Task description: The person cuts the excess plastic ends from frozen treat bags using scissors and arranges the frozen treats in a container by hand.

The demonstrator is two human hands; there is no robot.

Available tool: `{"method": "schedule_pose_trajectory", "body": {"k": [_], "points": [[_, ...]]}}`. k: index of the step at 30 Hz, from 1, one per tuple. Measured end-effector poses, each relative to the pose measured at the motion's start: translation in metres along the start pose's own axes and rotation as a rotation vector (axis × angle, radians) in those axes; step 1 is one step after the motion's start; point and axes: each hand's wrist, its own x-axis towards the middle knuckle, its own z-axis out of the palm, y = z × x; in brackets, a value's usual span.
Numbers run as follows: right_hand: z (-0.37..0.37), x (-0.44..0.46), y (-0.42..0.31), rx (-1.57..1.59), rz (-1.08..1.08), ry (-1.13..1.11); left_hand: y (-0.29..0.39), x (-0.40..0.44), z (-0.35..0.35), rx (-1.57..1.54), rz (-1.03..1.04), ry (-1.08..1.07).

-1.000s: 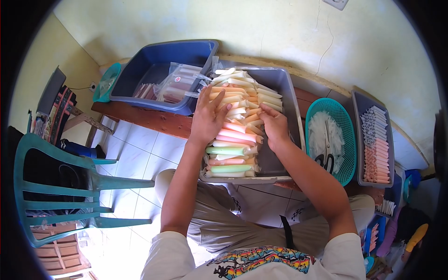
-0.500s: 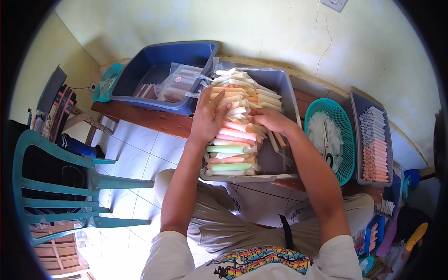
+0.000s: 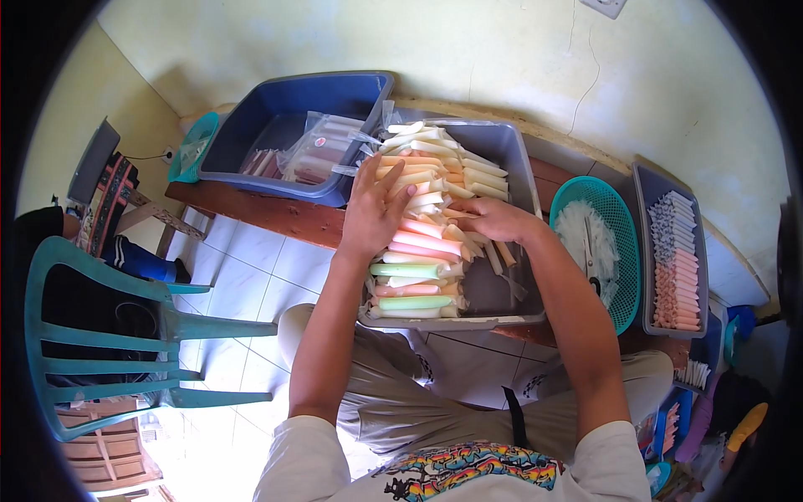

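Observation:
A grey tray holds a long pile of filled plastic tubes, cream, orange, pink and green. My left hand lies spread on the left side of the pile, its fingers apart over orange and cream tubes. At the pile's right side my right hand has its fingers closed around the ends of orange tubes; the fingertips are partly hidden. Just below it, a few loose tubes lean toward the tray's bare floor.
Left stands a blue tub with packed tubes. To the right are a teal basket with plastic bags and scissors, and a grey tray of tubes. A green chair stands left. People show partly at both sides.
My right hand has moved down and inward along the pile's right side, and a few tubes now lie loose below it. My left hand has stayed in place.

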Motion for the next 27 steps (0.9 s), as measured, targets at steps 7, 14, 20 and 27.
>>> {"method": "schedule_pose_trajectory", "body": {"k": [7, 14, 20, 27], "points": [[0.001, -0.003, 0.002, 0.120, -0.026, -0.019, 0.000, 0.000, 0.000, -0.022, -0.002, 0.016], [-0.009, -0.039, -0.031, 0.509, 0.026, -0.117, 0.001, 0.000, -0.001, -0.037, 0.001, 0.017], [-0.005, -0.031, -0.021, 0.205, -0.095, -0.056, 0.000, 0.001, 0.000, -0.025, -0.002, 0.012], [-0.002, -0.022, -0.002, 0.170, -0.136, -0.043, 0.001, 0.001, 0.000, -0.011, -0.007, 0.011]]}}
